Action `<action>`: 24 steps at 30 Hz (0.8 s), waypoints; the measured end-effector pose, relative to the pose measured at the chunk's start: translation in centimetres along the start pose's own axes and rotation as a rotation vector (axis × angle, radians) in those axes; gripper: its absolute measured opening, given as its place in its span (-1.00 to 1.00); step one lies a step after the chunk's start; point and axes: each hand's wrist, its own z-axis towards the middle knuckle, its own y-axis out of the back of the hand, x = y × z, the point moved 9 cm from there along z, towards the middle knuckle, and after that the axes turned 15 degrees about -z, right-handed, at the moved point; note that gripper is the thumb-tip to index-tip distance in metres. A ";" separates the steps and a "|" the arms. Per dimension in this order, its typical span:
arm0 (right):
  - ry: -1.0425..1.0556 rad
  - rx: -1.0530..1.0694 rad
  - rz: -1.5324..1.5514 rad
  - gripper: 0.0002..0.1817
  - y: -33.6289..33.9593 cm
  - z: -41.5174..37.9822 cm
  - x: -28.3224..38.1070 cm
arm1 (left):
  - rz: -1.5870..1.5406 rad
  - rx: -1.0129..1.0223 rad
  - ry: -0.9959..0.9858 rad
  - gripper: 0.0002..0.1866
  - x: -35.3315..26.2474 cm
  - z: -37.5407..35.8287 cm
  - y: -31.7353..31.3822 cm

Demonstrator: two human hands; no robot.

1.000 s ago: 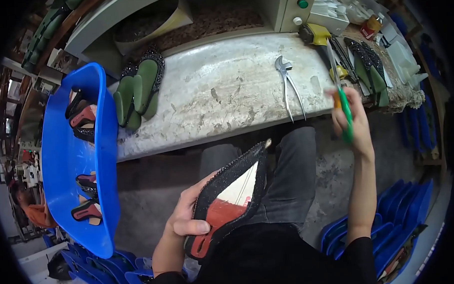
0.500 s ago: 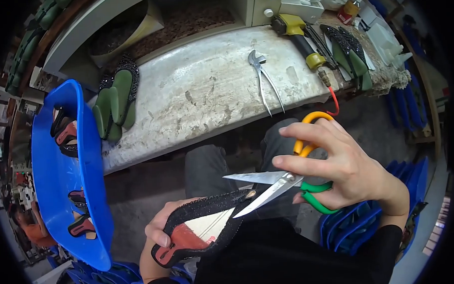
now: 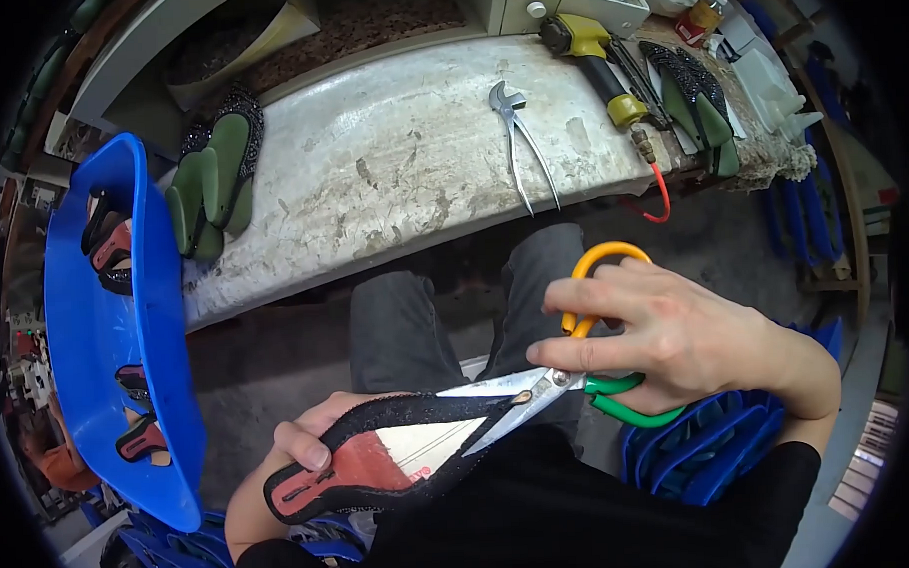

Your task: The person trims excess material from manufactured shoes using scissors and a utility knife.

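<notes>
Over my lap, my left hand (image 3: 305,444) grips a black shoe upper (image 3: 366,469) with a red and cream inside, thumb on its near-left edge. My right hand (image 3: 656,327) holds scissors (image 3: 561,377) with one orange and one green handle, fingers through the loops. The scissor blades are parted around the pointed end of the upper, one beyond it and one across its inner side. Whether the blades touch the material I cannot tell.
On the worn white bench (image 3: 371,177) lie pincers (image 3: 515,142), a yellow-black air tool (image 3: 597,74) with a red hose, and green shoe lasts (image 3: 211,182). A blue tub (image 3: 168,394) with shoe parts stands at left. Blue trays (image 3: 701,451) sit low right. A person (image 3: 60,463) is far left.
The upper and my left hand have moved left in view. The scissors have shifted left and down, and their blades now straddle the upper's pointed end. The bench appears slightly higher.
</notes>
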 end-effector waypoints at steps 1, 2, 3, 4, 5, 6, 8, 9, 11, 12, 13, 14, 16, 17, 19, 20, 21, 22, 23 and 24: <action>0.003 0.021 0.003 -0.42 -0.4 -0.2 0.1 | 0.037 -0.075 0.043 0.29 0.2 0.0 0.0; 0.005 0.043 0.006 -0.42 -0.9 -0.5 0.1 | 0.072 -0.149 0.087 0.28 0.6 -0.1 0.5; 0.008 0.053 0.015 -0.42 -1.4 -0.9 0.0 | 0.060 -0.153 0.086 0.28 0.9 -0.1 0.6; 0.024 0.053 0.023 -0.44 -1.9 -1.5 0.0 | 0.046 -0.150 0.096 0.28 1.3 0.0 0.7; 0.043 0.052 0.028 -0.47 -2.4 -1.9 0.0 | 0.034 -0.146 0.103 0.27 1.6 0.0 0.9; 0.061 0.048 0.034 -0.49 -2.8 -2.3 0.0 | 0.025 -0.143 0.110 0.26 1.9 0.1 1.0; 0.080 0.045 0.038 -0.51 -3.0 -2.7 0.1 | 0.015 -0.139 0.117 0.26 2.3 0.2 1.4; 0.071 0.061 0.055 -0.50 -3.0 -2.7 0.2 | -0.009 -0.138 0.121 0.25 2.7 0.0 1.6; 0.064 0.078 0.069 -0.47 -2.7 -2.5 0.0 | -0.033 -0.129 0.116 0.24 2.9 -0.1 1.9; 0.062 0.077 0.070 -0.45 -2.6 -2.3 -0.2 | -0.034 -0.125 0.112 0.23 2.7 0.0 1.9; 0.068 0.072 0.072 -0.45 -2.7 -2.3 -0.2 | -0.030 -0.131 0.107 0.23 2.4 0.0 1.9; 0.071 0.055 0.079 -0.46 -2.9 -2.3 -0.2 | -0.016 -0.143 0.128 0.22 2.4 0.0 1.9; 0.086 0.027 0.096 -0.47 -3.3 -2.4 -0.3 | 0.006 -0.168 0.162 0.20 2.5 0.1 1.9; 0.088 0.013 0.107 -0.48 -3.4 -2.5 -0.3 | 0.015 -0.181 0.184 0.19 2.8 0.0 1.9; 0.103 0.002 0.112 -0.50 -3.7 -2.9 -0.2 | 0.038 -0.176 0.168 0.18 2.9 0.3 1.6; 0.106 -0.004 0.120 -0.52 -3.9 -3.3 -0.1 | 0.055 -0.165 0.163 0.16 3.1 0.5 1.4; 0.108 -0.013 0.123 -0.54 -4.0 -3.7 -0.1 | 0.077 -0.152 0.158 0.15 3.2 0.9 1.3; 0.110 -0.022 0.126 -0.56 -4.1 -4.0 -0.2 | 0.100 -0.139 0.154 0.14 3.1 1.2 1.1; 0.100 -0.024 0.130 -0.56 -4.4 -4.4 -0.3 | 0.099 -0.141 0.165 0.14 3.2 1.2 1.0; 0.101 -0.021 0.126 -0.55 -4.6 -4.8 -0.4 | 0.095 -0.167 0.210 0.14 3.4 1.1 1.0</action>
